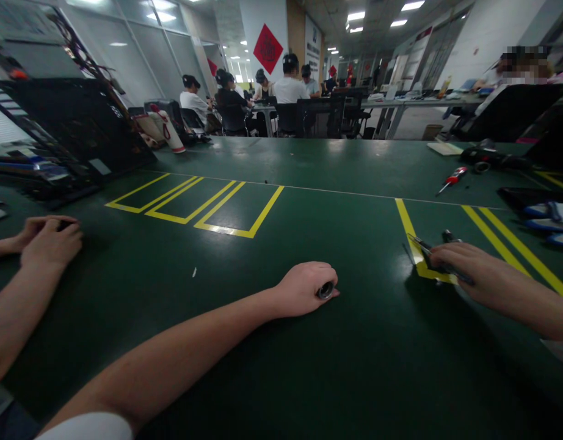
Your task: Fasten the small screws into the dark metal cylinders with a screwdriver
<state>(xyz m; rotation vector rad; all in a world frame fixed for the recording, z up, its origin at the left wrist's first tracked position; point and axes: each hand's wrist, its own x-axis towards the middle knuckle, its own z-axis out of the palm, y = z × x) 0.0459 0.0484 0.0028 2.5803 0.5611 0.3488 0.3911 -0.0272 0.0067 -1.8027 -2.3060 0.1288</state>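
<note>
While the left hand (305, 288) is clamped round a hollow metal cylinder (326, 290), the right hand (469, 266) grips a slender metal tool (422, 245) near yellow tabletop tape (403, 217).

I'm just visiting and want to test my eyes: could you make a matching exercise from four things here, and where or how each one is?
1. Left hand
2. Screwdriver
3. Right hand
4. Red diamond

A. Lying unheld on the green table
B. Holding a slim metal tool
C. Up on a white wall
D. Wrapped around a round metal piece

Pairs: 1-D, 2-A, 3-B, 4-C
</note>
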